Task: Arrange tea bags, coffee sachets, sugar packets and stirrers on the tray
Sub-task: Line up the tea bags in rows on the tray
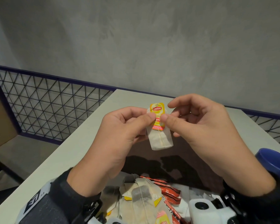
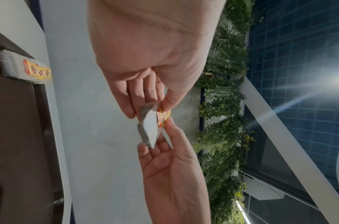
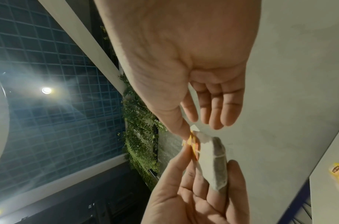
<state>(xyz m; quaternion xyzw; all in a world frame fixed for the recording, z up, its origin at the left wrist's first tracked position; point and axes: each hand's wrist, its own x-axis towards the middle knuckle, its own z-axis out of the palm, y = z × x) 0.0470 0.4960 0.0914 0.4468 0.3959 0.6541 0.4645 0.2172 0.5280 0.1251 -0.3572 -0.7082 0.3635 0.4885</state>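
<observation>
From the head view, the left hand [image 1: 123, 131] and the right hand [image 1: 205, 126] hold one tea bag [image 1: 159, 135] up between them above the dark tray [image 1: 192, 160] on the pale bench [image 1: 81, 143]. Both thumbs press on the yellow paper tag [image 1: 156, 116] lying against the bag's upper half, with the curled fingers behind it; the bag's lower end hangs free below the fingers. Nearer the body than the hands lies a heap of more tea bags [image 1: 144, 196] and red sachets [image 1: 170, 191]. A blue cup [image 1: 271, 160] stands to the right of the right wrist.

In the left wrist view, the left thumb and fingers [image 2: 130, 100] pinch the bag's top, and the right hand [image 2: 164, 163] meets it from the other side.

In the right wrist view, the right thumb touches the tag while its fingers [image 3: 216, 109] reach out nearly straight; the left hand [image 3: 199, 197] cradles the bag.
</observation>
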